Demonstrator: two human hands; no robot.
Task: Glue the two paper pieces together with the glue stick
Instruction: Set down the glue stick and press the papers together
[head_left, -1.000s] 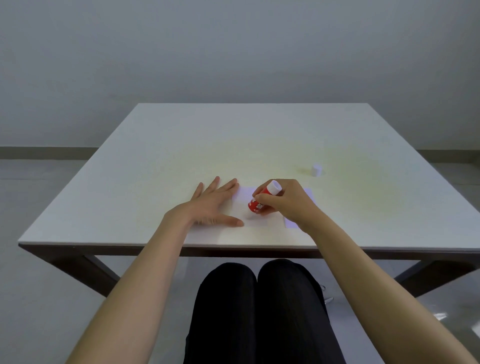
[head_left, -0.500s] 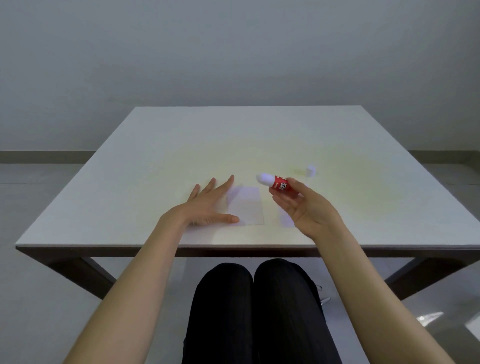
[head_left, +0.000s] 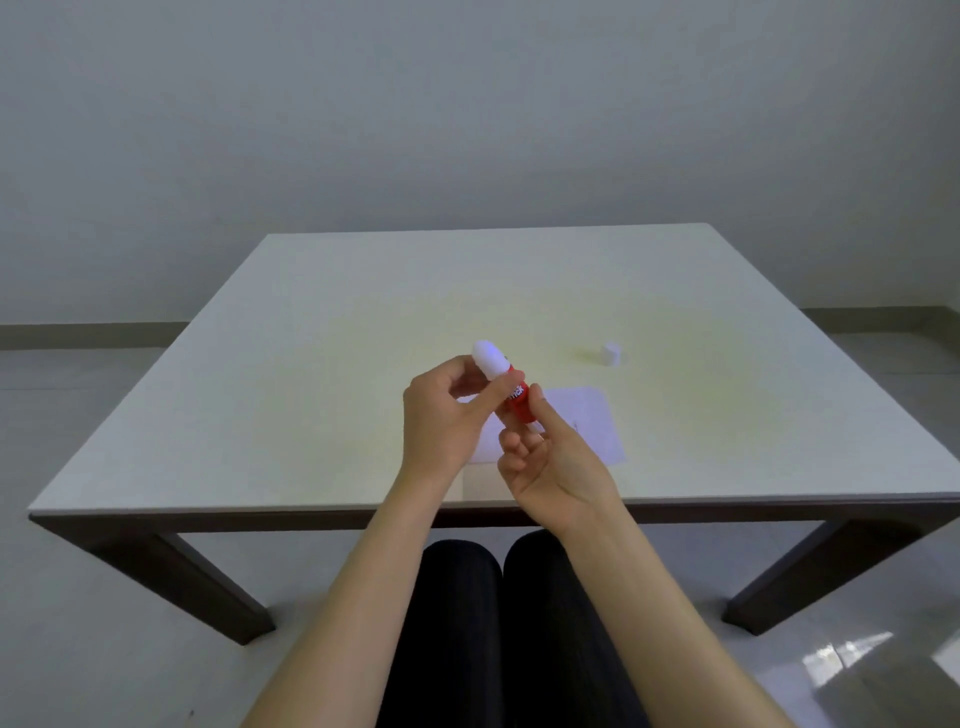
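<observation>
A red glue stick (head_left: 516, 404) with its white glue tip extended points up and to the left, held above the table. My right hand (head_left: 545, 457) grips its lower end. My left hand (head_left: 447, 415) pinches the stick near the white tip. Under the hands lie two pale paper pieces: one (head_left: 592, 421) shows to the right of my right hand, the other (head_left: 485, 447) is mostly hidden behind my left hand. The small white cap (head_left: 611, 354) stands on the table to the far right of the papers.
The white table (head_left: 311, 395) has its near edge just below my hands. My legs in black trousers (head_left: 498, 623) are under it. A grey wall stands behind the table.
My left hand has lifted off the paper and come to the glue stick. My right hand has raised the stick, which has turned from lying flat to pointing upward.
</observation>
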